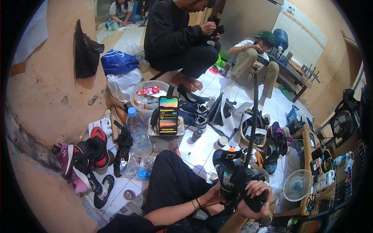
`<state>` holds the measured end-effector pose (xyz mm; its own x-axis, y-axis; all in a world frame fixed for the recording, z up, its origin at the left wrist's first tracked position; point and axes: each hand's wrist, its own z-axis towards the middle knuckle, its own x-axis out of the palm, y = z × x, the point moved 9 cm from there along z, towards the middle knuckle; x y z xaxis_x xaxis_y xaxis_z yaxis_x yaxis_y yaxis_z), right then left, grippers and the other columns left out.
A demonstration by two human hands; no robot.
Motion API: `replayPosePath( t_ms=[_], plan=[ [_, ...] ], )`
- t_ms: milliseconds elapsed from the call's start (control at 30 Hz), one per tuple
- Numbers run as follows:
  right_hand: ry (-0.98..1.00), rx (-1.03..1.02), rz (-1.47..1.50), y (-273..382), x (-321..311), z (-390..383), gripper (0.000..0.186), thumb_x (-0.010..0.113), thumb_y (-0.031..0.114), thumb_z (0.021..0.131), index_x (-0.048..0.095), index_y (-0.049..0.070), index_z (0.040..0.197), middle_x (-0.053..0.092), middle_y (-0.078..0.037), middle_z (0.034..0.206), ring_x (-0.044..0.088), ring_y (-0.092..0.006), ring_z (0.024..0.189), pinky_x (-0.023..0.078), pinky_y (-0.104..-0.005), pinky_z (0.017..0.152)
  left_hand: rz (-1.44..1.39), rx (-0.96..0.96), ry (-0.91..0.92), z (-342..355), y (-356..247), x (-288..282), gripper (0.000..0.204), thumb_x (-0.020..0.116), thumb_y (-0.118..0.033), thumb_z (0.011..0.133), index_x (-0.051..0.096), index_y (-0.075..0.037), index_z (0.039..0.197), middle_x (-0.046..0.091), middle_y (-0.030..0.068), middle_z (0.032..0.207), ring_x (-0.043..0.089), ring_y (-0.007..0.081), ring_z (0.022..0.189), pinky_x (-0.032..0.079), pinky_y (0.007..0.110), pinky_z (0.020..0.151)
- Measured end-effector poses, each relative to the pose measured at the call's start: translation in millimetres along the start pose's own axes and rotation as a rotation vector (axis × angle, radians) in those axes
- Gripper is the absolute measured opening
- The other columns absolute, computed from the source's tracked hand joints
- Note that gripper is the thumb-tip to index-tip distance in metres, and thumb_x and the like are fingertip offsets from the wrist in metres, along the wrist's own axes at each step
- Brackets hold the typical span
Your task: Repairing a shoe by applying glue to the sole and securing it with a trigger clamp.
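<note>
At the lower right of centre, my left hand (211, 195) is closed around the lower part of a dark shoe (222, 165), its fingers partly hidden behind it. The shoe stands with its opening upward, showing a pale patch inside. Beside it, my right hand (254, 200) is wrapped around a black piece with a rounded end (261, 202); I cannot tell whether it belongs to the shoe. A long black rod (253, 120) rises just behind my hands, its lower end lost among dark parts. My bent leg (169, 178) in dark trousers is left of them.
A lit phone (168, 116) stands on a clear container (168, 143), near a water bottle (136, 124) and tub (149, 87). Several shoes (99, 147) lie left, others (278, 141) right. A small fan (297, 185) stands right. Two people (171, 42) (254, 62) sit ahead; another is farther back.
</note>
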<state>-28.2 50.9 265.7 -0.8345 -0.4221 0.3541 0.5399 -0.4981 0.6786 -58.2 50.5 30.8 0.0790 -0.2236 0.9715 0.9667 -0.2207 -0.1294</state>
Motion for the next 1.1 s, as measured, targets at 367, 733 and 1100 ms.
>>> replayPosePath(
  t_ms=[367, 733, 1100],
  plan=[
    [0.036, -0.077, -0.014, 7, -3, -4, 0.036, 0.044, 0.041, 0.082, 0.041, 0.007, 0.07, 0.04, -0.005, 0.058, 0.037, -0.015, 0.053, 0.033, -0.0313, 0.054, -0.037, 0.075, -0.047, -2, 6, 0, 0.08, 0.073, -0.046, 0.082, 0.031, -0.014, 0.142, 0.049, 0.0073, 0.135, 0.053, 0.0225, 0.121, 0.044, 0.043, 0.104],
    [-0.146, 0.085, -0.164, 5, 3, -1, 0.053, 0.046, 0.053, 0.082, 0.049, 0.0, 0.086, 0.049, -0.01, 0.069, 0.05, -0.0235, 0.066, 0.04, -0.0416, 0.073, 0.056, 0.099, -0.075, -3, -8, 5, 0.084, 0.076, -0.05, 0.077, 0.036, -0.01, 0.139, 0.054, 0.0083, 0.13, 0.056, 0.0249, 0.118, 0.043, 0.045, 0.105],
    [0.063, -0.144, 0.03, 26, 3, -16, 0.04, 0.04, 0.038, 0.085, 0.044, 0.006, 0.061, 0.041, -0.007, 0.047, 0.042, -0.0199, 0.045, 0.039, -0.0345, 0.053, 0.134, 0.137, -0.091, -10, -5, -3, 0.092, 0.08, -0.054, 0.069, 0.039, -0.009, 0.138, 0.053, 0.0067, 0.131, 0.053, 0.0222, 0.12, 0.047, 0.044, 0.099]
  ],
)
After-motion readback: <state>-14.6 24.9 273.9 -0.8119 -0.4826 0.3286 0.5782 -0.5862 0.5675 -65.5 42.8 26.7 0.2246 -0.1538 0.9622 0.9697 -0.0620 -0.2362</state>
